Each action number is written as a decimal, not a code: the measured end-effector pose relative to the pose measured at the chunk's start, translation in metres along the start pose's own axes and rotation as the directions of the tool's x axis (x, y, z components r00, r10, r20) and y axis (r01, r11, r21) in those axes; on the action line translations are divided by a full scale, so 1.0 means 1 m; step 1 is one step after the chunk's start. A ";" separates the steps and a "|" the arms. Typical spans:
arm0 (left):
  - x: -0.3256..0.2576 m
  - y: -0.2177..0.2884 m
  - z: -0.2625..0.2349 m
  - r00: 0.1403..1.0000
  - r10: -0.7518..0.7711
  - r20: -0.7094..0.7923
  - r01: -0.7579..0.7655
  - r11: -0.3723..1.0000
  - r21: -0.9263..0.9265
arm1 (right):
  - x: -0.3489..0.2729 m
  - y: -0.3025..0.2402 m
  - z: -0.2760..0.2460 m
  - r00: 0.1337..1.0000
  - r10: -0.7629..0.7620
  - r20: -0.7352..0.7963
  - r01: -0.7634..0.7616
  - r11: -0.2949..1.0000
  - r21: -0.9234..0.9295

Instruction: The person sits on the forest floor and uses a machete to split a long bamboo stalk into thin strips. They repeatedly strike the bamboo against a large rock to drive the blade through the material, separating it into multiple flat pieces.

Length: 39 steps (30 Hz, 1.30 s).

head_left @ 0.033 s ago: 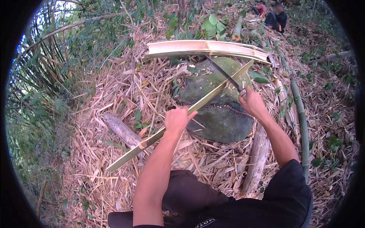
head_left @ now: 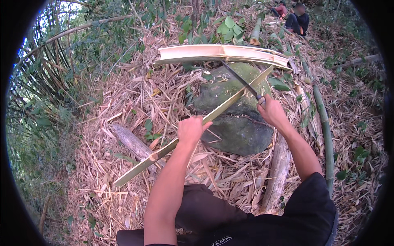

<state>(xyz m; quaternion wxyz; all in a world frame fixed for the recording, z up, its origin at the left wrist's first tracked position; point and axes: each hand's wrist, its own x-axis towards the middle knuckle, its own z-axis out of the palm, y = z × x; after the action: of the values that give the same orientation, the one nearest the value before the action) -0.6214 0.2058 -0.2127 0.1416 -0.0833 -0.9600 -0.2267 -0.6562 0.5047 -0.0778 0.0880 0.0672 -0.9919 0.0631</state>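
Observation:
A long, flat bamboo strip (head_left: 223, 106) slants from the lower left to the upper right across a mossy rock (head_left: 242, 135). My left hand (head_left: 191, 129) is closed around the strip near its middle. In my right hand (head_left: 271, 110) is the handle of a long-bladed knife (head_left: 238, 76). Its dark blade points to the upper left and crosses the strip near the strip's far end, over the rock. Whether the edge bites into the strip I cannot tell. Just beyond the rock lies a split bamboo length (head_left: 193, 52), pale inside.
Dry bamboo leaves cover the ground. A short log (head_left: 131, 141) lies to the left, and another log (head_left: 277, 174) to the right of my knee. A green bamboo pole (head_left: 324, 127) runs along the right. Two people sit at the far right, one a person in dark clothes (head_left: 297, 22).

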 end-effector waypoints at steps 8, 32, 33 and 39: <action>-0.012 -0.015 -0.002 0.977 -0.111 0.182 0.136 0.982 -0.132 | -0.006 -0.004 0.002 0.999 -0.005 -0.039 0.005 1.000 -0.002; -0.018 0.004 -0.022 0.967 -0.135 0.217 0.165 0.978 -0.127 | 0.000 -0.121 -0.107 0.755 -0.143 -0.640 0.404 0.870 0.282; -0.014 0.008 -0.023 0.968 -0.127 0.215 0.159 0.978 -0.138 | 0.018 -0.120 -0.131 0.548 -0.301 -0.781 0.630 0.762 0.148; -0.008 0.013 -0.019 0.976 -0.079 0.204 0.109 0.984 -0.142 | 0.018 -0.067 -0.069 0.645 -0.198 -0.738 0.557 0.783 0.277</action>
<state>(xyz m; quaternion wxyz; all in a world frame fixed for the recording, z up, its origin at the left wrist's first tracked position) -0.6062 0.2075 -0.1934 0.0282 -0.0703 -0.9521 -0.2963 -0.6527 0.4459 0.0005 0.4320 0.2725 -0.8031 0.3067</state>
